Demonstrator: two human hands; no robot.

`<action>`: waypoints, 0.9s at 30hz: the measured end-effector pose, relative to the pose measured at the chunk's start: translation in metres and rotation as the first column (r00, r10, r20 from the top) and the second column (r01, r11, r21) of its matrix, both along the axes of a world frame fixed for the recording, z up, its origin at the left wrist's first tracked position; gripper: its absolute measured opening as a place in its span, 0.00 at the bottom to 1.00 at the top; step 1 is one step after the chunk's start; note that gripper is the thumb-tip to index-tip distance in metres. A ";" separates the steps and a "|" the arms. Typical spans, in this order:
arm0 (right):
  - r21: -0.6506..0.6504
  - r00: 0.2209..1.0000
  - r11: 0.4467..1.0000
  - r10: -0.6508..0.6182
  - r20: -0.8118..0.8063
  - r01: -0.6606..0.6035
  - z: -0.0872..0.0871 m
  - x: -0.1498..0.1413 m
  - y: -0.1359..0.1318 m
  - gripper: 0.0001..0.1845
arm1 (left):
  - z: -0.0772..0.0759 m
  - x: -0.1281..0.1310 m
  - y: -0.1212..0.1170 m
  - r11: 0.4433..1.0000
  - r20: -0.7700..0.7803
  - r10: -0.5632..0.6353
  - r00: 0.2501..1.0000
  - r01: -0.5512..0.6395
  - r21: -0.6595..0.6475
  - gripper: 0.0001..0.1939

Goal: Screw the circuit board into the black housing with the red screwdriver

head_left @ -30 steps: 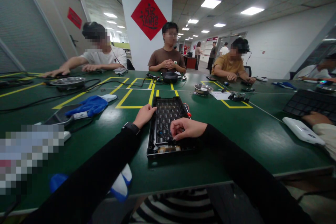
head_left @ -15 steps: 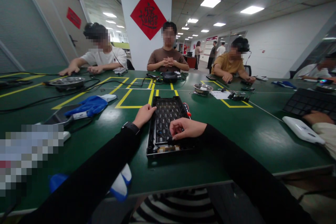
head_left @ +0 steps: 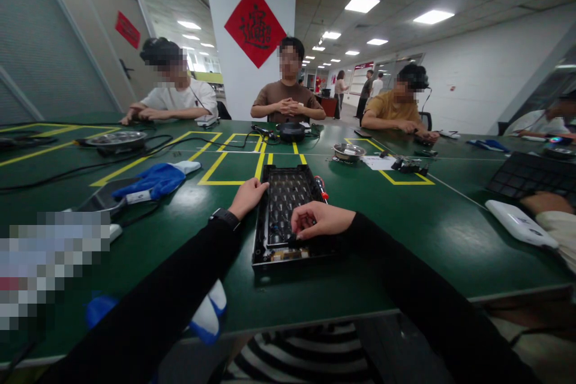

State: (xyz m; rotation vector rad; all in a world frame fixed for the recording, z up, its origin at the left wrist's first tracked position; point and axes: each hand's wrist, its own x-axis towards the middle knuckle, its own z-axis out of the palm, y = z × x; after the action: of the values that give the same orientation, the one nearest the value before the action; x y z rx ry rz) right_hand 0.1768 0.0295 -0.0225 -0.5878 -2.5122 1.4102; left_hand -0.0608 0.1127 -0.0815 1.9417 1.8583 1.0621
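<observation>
A black rectangular casing (head_left: 288, 192) lies on the green table, its long side running away from me. Inside it are rows of dark, shiny rounded shapes, and a brownish strip shows at the near end. My left hand (head_left: 250, 197) grips the casing's left rim, thumb on top. Over the near right part of the casing, my right hand (head_left: 320, 221) has its fingers curled in a pinch. A small dark bit shows at those fingertips, too small to name. Against the casing's right side is a red-and-clear handled tool (head_left: 321, 189), partly hidden.
Blue-and-white gloves (head_left: 155, 181) lie to the left, another glove (head_left: 210, 312) under my left forearm. Metal bowls (head_left: 348, 152) stand farther off. Yellow tape (head_left: 229, 183) marks the green table (head_left: 396, 228). A white device (head_left: 519, 223) lies right. Several co-workers sit around.
My two hands and the casing stay almost where they were. Across the table on the left, a co-worker's outstretched hand has drawn in toward the other; the co-worker at right has also shifted a hand.
</observation>
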 end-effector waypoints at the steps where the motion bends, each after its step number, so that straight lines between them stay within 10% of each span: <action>1: -0.008 1.000 1.000 -0.003 -0.010 0.003 0.001 -0.001 -0.001 0.13 | 0.000 0.000 0.000 1.000 0.003 -0.004 1.000 0.004 0.002 0.18; 6: -0.020 0.832 0.907 -0.395 -0.389 0.421 0.001 0.007 0.012 0.11 | 0.000 -0.002 0.000 1.000 0.010 -0.019 1.000 0.019 0.002 0.18; 10: 0.169 0.528 0.517 -0.702 -0.478 0.839 -0.018 0.029 0.040 0.10 | 0.002 -0.002 -0.001 0.999 0.021 -0.035 0.999 0.035 -0.006 0.18; 13: 0.402 0.473 0.339 -0.828 -0.301 0.851 -0.038 0.041 0.058 0.11 | 0.003 -0.002 0.000 1.000 0.014 -0.022 1.000 0.022 -0.010 0.18; 27: 0.540 0.319 0.267 -0.948 -0.003 0.798 -0.044 0.045 0.063 0.19 | 0.036 0.001 -0.033 0.937 -0.448 -0.039 0.893 -0.123 -0.326 0.35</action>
State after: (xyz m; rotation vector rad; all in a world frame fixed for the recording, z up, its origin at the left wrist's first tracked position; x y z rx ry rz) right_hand 0.2219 0.0927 -0.0666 -1.8645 -1.8395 0.2397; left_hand -0.0594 0.0796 -0.0452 2.0480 2.1442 0.2577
